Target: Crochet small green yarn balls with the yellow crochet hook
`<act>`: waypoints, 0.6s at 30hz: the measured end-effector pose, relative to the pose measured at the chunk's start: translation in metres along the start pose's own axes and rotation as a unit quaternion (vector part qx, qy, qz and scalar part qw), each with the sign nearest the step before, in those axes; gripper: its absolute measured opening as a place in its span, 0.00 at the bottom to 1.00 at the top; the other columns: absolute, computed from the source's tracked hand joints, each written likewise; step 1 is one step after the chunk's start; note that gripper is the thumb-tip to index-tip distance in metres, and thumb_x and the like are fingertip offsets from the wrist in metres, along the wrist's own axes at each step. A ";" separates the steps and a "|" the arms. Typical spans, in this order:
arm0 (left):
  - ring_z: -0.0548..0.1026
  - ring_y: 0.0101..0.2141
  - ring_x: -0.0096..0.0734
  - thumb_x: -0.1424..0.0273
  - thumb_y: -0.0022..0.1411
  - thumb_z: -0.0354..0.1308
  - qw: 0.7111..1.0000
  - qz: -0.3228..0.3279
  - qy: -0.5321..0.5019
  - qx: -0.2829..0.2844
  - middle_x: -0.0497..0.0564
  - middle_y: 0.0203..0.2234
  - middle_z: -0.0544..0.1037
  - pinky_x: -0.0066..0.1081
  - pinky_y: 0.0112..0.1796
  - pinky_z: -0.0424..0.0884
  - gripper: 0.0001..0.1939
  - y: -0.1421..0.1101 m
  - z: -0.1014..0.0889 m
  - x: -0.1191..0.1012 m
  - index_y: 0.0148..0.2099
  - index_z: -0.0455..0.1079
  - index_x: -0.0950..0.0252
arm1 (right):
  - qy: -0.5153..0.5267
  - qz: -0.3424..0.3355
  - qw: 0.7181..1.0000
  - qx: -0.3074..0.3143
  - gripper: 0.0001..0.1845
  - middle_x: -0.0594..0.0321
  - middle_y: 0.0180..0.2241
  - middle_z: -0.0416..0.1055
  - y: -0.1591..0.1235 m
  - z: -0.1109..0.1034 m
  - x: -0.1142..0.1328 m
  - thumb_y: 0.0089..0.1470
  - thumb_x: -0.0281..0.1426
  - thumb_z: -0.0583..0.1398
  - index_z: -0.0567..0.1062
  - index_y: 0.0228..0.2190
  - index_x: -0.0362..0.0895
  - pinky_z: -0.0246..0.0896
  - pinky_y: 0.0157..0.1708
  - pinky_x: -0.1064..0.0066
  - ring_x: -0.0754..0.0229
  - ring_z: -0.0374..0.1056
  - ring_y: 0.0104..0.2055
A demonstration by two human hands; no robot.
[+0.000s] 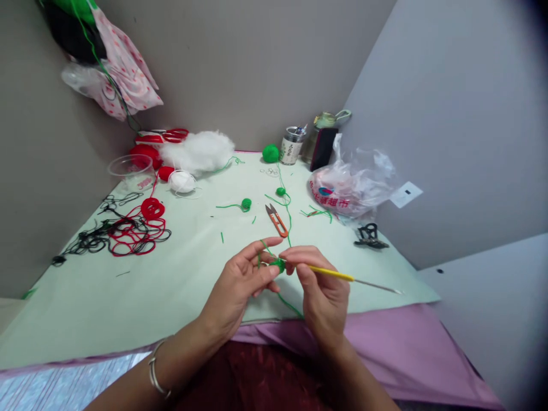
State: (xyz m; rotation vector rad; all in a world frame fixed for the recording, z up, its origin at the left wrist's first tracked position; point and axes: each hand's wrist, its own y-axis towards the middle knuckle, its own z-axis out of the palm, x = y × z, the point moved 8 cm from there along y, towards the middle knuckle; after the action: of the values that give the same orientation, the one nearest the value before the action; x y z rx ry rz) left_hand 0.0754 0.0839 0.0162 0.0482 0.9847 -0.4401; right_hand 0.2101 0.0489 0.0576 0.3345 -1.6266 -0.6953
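Observation:
Between the thumb and fingers of my left hand a small green crocheted piece is pinched, with green yarn looped over the raised index finger. My right hand grips a yellow-handled crochet hook; its working tip meets the green piece, and its other metal end points right. A green yarn tail hangs below the fingers. Just beyond my hands lie orange thread snips. Two small green crocheted balls rest farther off, and a yarn strand runs up to a green yarn ball.
Tangled black and red cords cover the left side. White stuffing and a white yarn ball sit at the back left. Toward the right stand a pen cup, a phone, a plastic bag and a black hair clip.

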 end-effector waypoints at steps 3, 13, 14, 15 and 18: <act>0.72 0.29 0.20 0.68 0.57 0.76 0.999 0.030 0.021 -0.019 0.46 0.33 0.77 0.19 0.28 0.67 0.24 0.001 -0.003 0.002 0.56 0.82 0.57 | -0.117 -0.073 0.990 0.002 0.14 0.61 0.38 0.81 -0.007 0.003 0.009 0.66 0.22 0.61 0.82 0.45 0.50 0.74 0.37 0.67 0.59 0.77 0.39; 0.60 0.22 0.13 0.71 0.55 0.76 0.996 -0.044 -0.074 -0.009 0.42 0.29 0.73 0.23 0.37 0.74 0.19 0.003 -0.003 0.004 0.50 0.85 0.60 | 0.027 0.035 0.998 -0.035 0.10 0.63 0.32 0.78 0.000 -0.008 -0.006 0.69 0.28 0.60 0.83 0.39 0.49 0.71 0.32 0.68 0.61 0.73 0.31; 0.64 0.24 0.15 0.71 0.55 0.76 0.998 -0.027 -0.057 -0.006 0.43 0.31 0.75 0.24 0.37 0.74 0.19 0.003 -0.002 0.002 0.51 0.85 0.59 | 0.046 0.044 0.998 -0.022 0.10 0.62 0.33 0.79 0.001 -0.005 -0.008 0.68 0.29 0.61 0.83 0.39 0.49 0.71 0.33 0.67 0.60 0.74 0.33; 0.67 0.27 0.17 0.70 0.56 0.76 0.999 -0.014 -0.039 -0.004 0.45 0.32 0.76 0.24 0.38 0.74 0.20 0.003 -0.001 0.001 0.51 0.85 0.58 | 0.052 0.047 0.998 -0.010 0.09 0.61 0.35 0.80 0.002 -0.002 -0.008 0.68 0.30 0.62 0.84 0.38 0.49 0.72 0.36 0.66 0.59 0.75 0.35; 0.68 0.29 0.20 0.68 0.59 0.74 1.000 0.002 -0.003 -0.002 0.45 0.32 0.77 0.26 0.41 0.74 0.18 0.001 0.000 0.002 0.53 0.84 0.57 | 0.049 0.061 0.997 -0.007 0.09 0.61 0.37 0.82 0.000 0.000 -0.013 0.67 0.30 0.63 0.85 0.39 0.49 0.73 0.38 0.67 0.59 0.76 0.37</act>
State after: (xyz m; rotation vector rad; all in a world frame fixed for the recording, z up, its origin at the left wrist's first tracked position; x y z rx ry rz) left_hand 0.0764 0.0844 0.0145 0.0451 0.9803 -0.4346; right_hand 0.2122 0.0565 0.0477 0.2532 -1.5344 -0.5888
